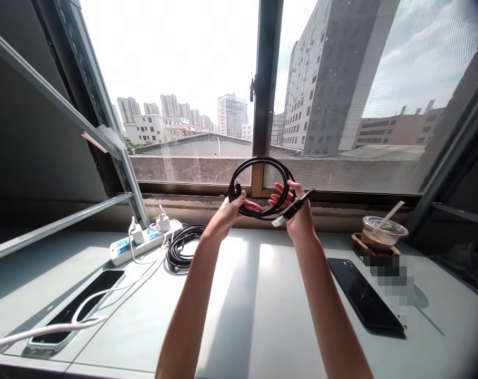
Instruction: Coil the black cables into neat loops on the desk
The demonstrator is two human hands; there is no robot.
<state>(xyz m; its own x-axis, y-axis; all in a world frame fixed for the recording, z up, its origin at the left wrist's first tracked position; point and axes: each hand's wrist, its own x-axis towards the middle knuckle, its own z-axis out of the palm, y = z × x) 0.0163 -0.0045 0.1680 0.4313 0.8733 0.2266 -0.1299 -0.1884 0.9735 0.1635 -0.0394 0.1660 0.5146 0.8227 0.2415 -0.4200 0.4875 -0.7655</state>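
Observation:
A coiled black cable (pixel 262 160) is held up between my two hands, above the far edge of the white table (pixel 239 337). My left hand (pixel 231 211) grips the coil's lower left side, with the thumb by one black plug (pixel 238 188). At the coil's right side, my right hand (pixel 299 210) has its thumb on the loops and its other fingers spread behind them. A black connector with a pale tip (pixel 290 211) hangs across the right palm. The coil forms an open ring, tilted toward me.
Another black cable coil (pixel 176 252) lies left of my left arm, beside a white power strip (pixel 122 251). Phones (pixel 81 300) (pixel 363 295) lie on both sides. A lidded cup (pixel 383 231) stands at the right, near the window (pixel 266 105). Metal frame bars (pixel 57 95) rise at the left.

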